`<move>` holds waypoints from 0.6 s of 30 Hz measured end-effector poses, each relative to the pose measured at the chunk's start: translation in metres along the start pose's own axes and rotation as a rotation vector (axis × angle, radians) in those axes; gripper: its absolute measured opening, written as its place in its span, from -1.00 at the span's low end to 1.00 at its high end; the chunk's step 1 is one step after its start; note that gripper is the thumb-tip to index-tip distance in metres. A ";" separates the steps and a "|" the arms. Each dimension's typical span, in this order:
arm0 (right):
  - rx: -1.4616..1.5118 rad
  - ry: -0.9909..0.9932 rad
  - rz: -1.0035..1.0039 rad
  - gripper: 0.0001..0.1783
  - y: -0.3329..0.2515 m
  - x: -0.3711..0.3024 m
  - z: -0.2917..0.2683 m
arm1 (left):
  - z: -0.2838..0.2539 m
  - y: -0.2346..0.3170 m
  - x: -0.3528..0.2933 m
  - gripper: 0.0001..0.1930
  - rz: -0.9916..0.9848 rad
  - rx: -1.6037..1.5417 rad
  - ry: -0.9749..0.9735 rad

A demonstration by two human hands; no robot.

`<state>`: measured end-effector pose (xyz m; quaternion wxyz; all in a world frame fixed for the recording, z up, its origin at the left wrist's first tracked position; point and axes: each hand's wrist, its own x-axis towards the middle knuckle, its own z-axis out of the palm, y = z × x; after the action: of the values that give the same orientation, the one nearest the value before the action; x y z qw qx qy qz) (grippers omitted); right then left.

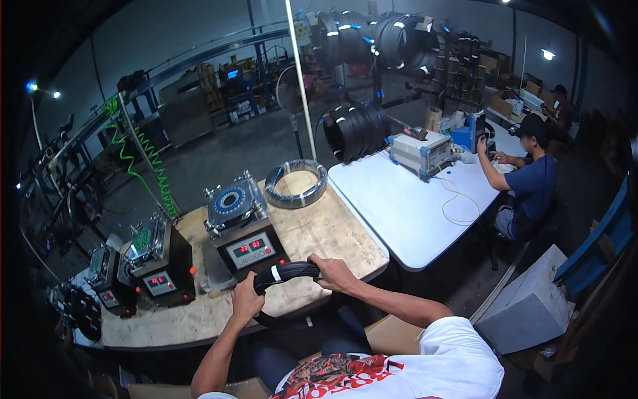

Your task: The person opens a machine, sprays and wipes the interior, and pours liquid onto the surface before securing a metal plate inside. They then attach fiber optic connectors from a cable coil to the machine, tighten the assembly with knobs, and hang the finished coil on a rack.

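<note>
- Here, the black ring point(287, 271) hangs upright at the near edge of the wooden counter point(319, 226), spanning both hands.
- The left hand point(246, 299) grips its left side.
- The right hand point(334, 274) closes over its top right, just before the black machine point(244, 233).

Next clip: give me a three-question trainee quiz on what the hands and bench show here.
1. True or false: both hands grip the black coil.
2. Which lies on the wooden bench behind the nearest grey machine? A) a grey coil B) a hammer C) a bucket
3. Fill in: the seated person works at the ___ table.

Key: 1 true, left hand and right hand both hold it. 2 A. 3 white.
</note>
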<state>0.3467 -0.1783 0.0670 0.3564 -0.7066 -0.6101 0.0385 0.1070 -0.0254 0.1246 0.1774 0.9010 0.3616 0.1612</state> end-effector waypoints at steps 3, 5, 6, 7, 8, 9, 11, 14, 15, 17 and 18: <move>-0.039 0.018 -0.003 -0.44 0.005 0.000 -0.038 | 0.000 0.021 0.011 -0.58 0.117 -0.173 0.008; -0.053 0.036 0.012 -0.44 0.012 -0.004 -0.069 | 0.004 0.040 0.025 -0.56 0.249 -0.332 -0.017; -0.065 0.042 0.024 -0.44 0.019 -0.006 -0.080 | 0.006 0.051 0.033 -0.56 0.263 -0.341 -0.025; -0.049 0.058 0.022 -0.43 0.025 -0.008 -0.087 | 0.006 0.061 0.036 -0.56 0.324 -0.250 -0.022; -0.032 0.073 0.021 -0.43 0.031 -0.009 -0.092 | 0.006 0.069 0.040 -0.55 0.385 -0.160 -0.020; -0.002 0.067 0.052 -0.41 0.038 -0.009 -0.097 | 0.006 0.074 0.049 -0.51 0.398 -0.130 -0.092; -0.006 0.078 0.035 -0.41 0.048 -0.008 -0.104 | 0.020 0.070 0.061 -0.48 0.428 -0.224 -0.147; 0.007 0.062 0.093 -0.42 0.057 -0.011 -0.116 | 0.031 0.072 0.076 -0.42 0.519 -0.312 -0.275; 0.025 0.062 0.081 -0.43 0.057 -0.009 -0.120 | 0.032 0.073 0.080 -0.40 0.475 -0.310 -0.335; 0.042 0.056 0.083 -0.44 0.058 -0.007 -0.126 | 0.042 0.072 0.086 -0.38 0.411 -0.316 -0.399; 0.050 0.046 0.101 -0.45 0.058 -0.004 -0.127 | 0.043 0.071 0.090 -0.38 0.412 -0.319 -0.410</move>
<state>0.4560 -0.2398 0.1282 0.3854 -0.7281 -0.5642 0.0552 0.2290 -0.0180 0.1322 0.3492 0.9297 0.0987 0.0635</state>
